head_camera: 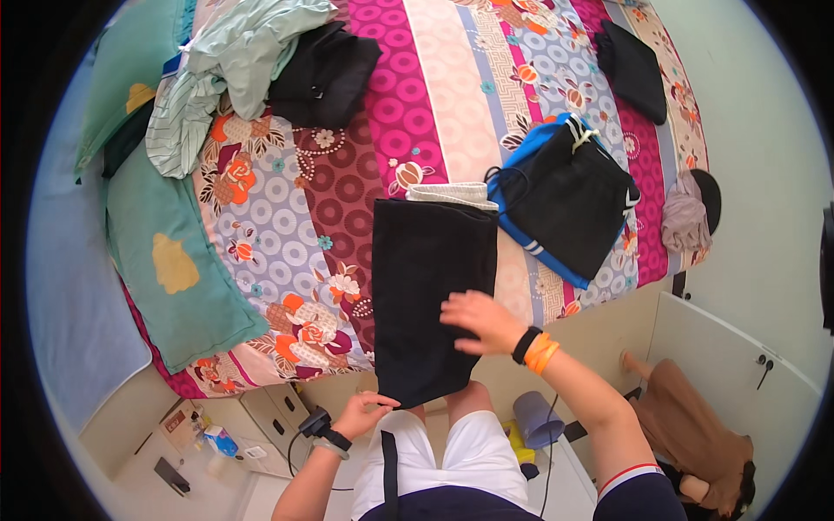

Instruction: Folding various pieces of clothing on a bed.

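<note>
A black folded garment [430, 273], perhaps trousers, lies flat over the bed's near edge, its lower end hanging towards my lap. At its bottom left corner my left hand [366, 411] pinches the cloth between thumb and fingers. My right hand [479, 322] rests on or just above its lower right part, fingers spread, holding nothing. A whitish cloth [453, 193] shows under the top edge of the black garment. To the right lie black shorts [563, 202] with a white drawstring, on top of a blue garment [554, 262].
Black clothing [326, 81] and a pale green striped garment [251, 55] lie at the bed's upper left, near green pillows [156, 260]. Another folded black garment [632, 71] lies upper right. A person in brown [694, 430] is at lower right, near a bin [537, 420].
</note>
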Demonstrator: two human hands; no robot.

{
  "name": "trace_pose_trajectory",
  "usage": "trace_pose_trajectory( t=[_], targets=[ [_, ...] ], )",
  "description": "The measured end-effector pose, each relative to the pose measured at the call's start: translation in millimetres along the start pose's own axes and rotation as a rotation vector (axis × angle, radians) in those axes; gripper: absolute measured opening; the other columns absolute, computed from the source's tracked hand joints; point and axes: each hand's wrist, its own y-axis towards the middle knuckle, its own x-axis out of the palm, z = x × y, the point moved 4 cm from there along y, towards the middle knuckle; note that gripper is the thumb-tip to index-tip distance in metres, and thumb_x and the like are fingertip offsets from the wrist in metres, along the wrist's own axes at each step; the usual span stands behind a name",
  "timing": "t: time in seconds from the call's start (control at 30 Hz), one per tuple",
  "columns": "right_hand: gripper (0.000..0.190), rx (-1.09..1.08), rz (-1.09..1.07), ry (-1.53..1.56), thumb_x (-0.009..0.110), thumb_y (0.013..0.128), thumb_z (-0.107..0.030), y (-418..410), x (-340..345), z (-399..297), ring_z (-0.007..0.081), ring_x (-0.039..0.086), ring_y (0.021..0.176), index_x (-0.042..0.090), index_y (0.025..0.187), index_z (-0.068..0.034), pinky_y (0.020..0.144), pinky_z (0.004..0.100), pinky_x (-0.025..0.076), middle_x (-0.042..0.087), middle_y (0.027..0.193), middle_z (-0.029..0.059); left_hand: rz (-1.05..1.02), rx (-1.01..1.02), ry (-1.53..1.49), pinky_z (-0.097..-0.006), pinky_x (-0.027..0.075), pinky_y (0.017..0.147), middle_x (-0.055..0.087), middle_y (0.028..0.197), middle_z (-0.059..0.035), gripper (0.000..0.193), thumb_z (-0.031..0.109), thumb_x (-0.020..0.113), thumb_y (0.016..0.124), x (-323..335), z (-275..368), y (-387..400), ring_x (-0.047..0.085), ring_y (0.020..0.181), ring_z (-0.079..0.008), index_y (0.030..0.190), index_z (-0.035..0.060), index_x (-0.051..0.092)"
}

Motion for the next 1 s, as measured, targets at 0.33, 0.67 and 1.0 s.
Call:
trace_pose_trajectory(
  t=[0.33,0.67,1.0],
  targets=[
    [0.088,0.516,0.135,0.012,0.073,0.070,-0.029,-37,96,-109,0.0391,0.031,0.138,0.033,0.142,-0.001,0.112,0.0552,0.023,0.033,0.148,0.0217,0.129,-0.248,-0.495,-0.0218,0.046,0.079,0.069,0.097,-0.0025,0.022,0.005,0.067,0.088,-13,70,-1,0.060,0.087,-0.0066,0.109,0.0024,0.070],
    [0.102,0.653,0.148,-0.075,0.081,0.061,-0.045,-61,97,-105,0.0359,0.025,0.141,0.035,0.140,0.001,0.112,0.0557,0.022,0.028,0.150,0.0228,0.218,-0.358,-0.691,-0.0241,0.050,0.079,0.068,0.095,-0.0014,0.025,0.006,0.067,0.088,-6,72,-12,0.062,0.085,-0.0081,0.113,0.0022,0.067],
    [0.040,0.754,0.475,-0.124,0.069,0.066,-0.005,-81,92,-75,0.0290,0.048,0.124,0.061,0.105,-0.008,0.110,0.0565,0.028,0.056,0.126,0.0107,0.290,-0.322,-0.544,-0.0205,0.048,0.073,0.068,0.089,-0.0001,0.022,0.006,0.069,0.086,-5,83,-13,0.060,0.078,-0.0056,0.108,0.0020,0.069]
  ],
)
